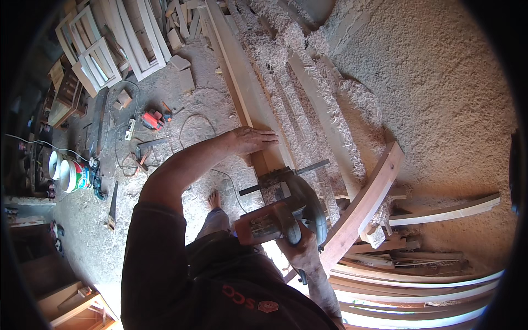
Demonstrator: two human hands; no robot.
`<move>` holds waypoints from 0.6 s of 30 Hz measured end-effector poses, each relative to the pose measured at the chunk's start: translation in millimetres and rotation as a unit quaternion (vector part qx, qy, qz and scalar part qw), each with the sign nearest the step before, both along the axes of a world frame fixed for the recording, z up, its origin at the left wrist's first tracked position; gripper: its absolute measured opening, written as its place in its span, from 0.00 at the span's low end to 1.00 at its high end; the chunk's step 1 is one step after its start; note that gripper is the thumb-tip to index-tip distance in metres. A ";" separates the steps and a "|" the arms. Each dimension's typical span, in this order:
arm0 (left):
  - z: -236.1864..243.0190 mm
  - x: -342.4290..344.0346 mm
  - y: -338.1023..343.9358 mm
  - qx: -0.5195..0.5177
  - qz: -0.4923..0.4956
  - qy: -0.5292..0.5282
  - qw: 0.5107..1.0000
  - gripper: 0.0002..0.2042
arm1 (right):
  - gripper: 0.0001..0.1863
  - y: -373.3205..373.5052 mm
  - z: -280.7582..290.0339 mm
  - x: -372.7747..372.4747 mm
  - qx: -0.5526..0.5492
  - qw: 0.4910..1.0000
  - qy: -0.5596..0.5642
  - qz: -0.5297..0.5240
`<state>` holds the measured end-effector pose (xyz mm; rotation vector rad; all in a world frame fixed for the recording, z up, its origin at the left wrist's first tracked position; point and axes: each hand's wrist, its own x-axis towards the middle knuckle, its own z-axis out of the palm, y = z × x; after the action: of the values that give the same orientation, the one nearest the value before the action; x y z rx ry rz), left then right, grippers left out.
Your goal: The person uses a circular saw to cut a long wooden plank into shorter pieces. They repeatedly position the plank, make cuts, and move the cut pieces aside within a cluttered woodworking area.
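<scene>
My left hand (pixel 256 140) lies with fingers stretched out on a long pale board (pixel 231 55), just beyond a dark power tool (pixel 278 212), apparently a circular saw, with a metal bar across its front. My right hand (pixel 297 245) is wrapped round the tool's handle at its rear, partly hidden by the housing. The tool rests on or over the near part of the board; its contact with the wood is hidden. A curved wooden piece (pixel 374 184) lies just right of the tool, beside boards covered in shavings (pixel 324 104).
Wooden frames (pixel 102 69) and offcuts stand at the upper left. A red tool (pixel 154 120), a power strip (pixel 130 129), cables, a handsaw (pixel 113 206) and white buckets (pixel 74 175) lie on the floor at left. Curved strips (pixel 412 286) are stacked lower right, below a rough wall.
</scene>
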<state>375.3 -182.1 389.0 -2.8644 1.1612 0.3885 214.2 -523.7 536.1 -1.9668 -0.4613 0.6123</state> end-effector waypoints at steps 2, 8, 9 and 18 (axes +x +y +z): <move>1.0 5.6 10.5 -0.015 0.009 0.005 1.000 0.65 | 0.18 10.1 1.8 7.7 -0.003 1.000 -0.008 -0.003; 9.4 21.5 35.8 0.023 0.029 -0.010 0.999 0.55 | 0.25 36.3 5.0 36.6 -0.016 0.999 -0.011 0.042; 11.6 24.2 40.1 0.047 0.029 -0.027 0.998 0.49 | 0.24 41.7 4.0 40.6 -0.016 0.999 -0.010 0.040; 4.3 54.4 86.5 0.051 0.063 -0.057 0.995 0.29 | 0.14 92.5 -0.2 71.5 0.033 0.998 -0.043 0.020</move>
<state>429.7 -95.6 393.3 -2.8380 0.9180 0.2744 285.7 -431.2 535.9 -1.9307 -0.5691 0.5329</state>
